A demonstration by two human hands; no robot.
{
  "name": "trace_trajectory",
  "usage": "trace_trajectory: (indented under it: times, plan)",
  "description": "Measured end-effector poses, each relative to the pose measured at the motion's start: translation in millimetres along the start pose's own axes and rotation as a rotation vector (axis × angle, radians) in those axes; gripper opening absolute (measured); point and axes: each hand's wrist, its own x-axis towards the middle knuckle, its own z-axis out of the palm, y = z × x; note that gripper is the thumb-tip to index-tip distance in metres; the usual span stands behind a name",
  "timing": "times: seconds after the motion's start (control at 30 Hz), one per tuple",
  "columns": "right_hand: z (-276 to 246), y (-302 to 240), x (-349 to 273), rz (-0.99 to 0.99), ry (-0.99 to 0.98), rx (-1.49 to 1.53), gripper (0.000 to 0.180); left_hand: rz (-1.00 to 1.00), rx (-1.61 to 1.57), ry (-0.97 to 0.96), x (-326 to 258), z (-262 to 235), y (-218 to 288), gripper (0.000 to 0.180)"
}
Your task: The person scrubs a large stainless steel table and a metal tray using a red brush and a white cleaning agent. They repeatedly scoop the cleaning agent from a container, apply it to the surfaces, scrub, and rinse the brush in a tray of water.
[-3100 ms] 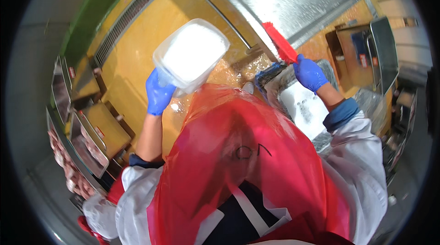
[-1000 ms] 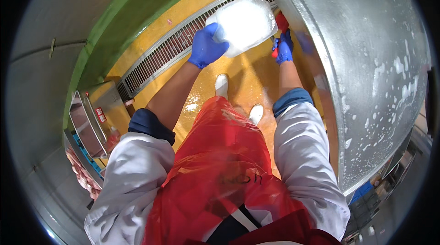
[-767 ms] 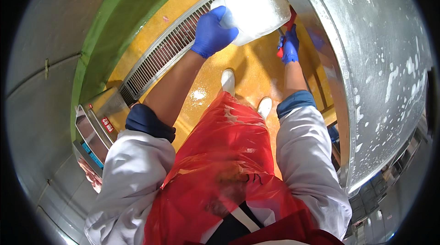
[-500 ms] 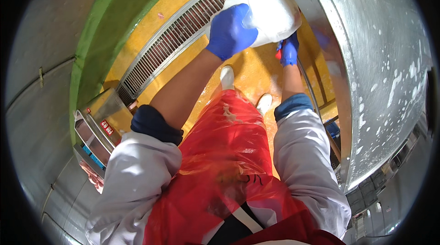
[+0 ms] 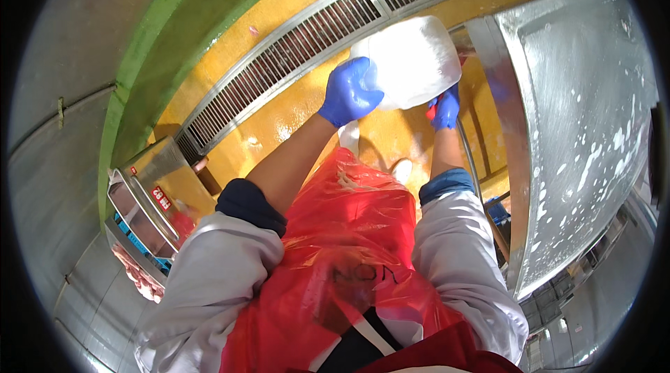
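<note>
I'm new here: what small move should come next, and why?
Perhaps the right hand should ease the red brush out from behind the white plastic tub: that tub, held in the left hand, hides much of the brush from view.

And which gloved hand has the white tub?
The left hand, closed on the left end of the white tub; the right hand, near its right corner, grips a mostly hidden red object instead.

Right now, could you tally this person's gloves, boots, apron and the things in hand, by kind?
Blue gloves: 2
White boots: 2
Red apron: 1
White tub, in the left hand: 1
Red tool, mostly hidden, in the right hand: 1
Total: 7
</note>
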Motion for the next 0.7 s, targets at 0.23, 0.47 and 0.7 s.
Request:
trace_trajectory:
  times: [0.23,0.47,0.7]
  plan:
    - [4,-32,-24,-0.07,-0.037,-0.004,0.062,-0.005,0.14,-0.045,46,-37,5,0.02]
    - [-6,-47,-25,-0.068,0.024,-0.031,0.047,-0.239,0.345,-0.284,130,0,-27,0.026]
    - [-20,-34,-29,0.029,0.051,-0.191,0.029,-0.37,0.626,-0.609,254,69,-27,0.042]
